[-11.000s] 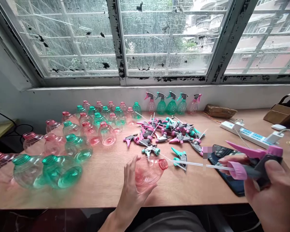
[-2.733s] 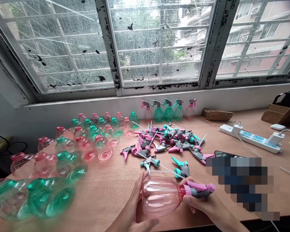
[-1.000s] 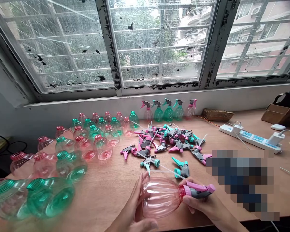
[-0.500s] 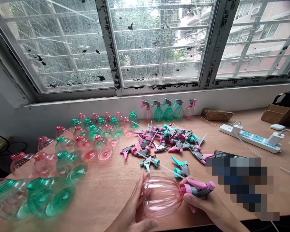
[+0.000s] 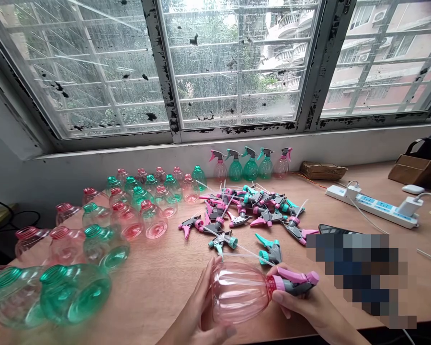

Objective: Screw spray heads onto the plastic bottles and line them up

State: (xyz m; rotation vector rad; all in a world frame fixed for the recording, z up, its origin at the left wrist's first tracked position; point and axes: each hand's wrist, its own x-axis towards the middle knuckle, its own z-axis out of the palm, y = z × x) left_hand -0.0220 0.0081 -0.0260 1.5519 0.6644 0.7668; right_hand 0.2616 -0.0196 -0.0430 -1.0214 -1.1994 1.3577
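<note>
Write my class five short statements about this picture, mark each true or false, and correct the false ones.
1. The left grip is at the base of the held bottle, and the right grip is by its neck. True.
2. The held bottle is green. False: it is pink.
3. Five spray bottles stand in a row by the wall. True.
4. The power strip lies to the left of the loose sprayers. False: it lies to their right.
5. The open bottles are a mix of pink and green. True.
</note>
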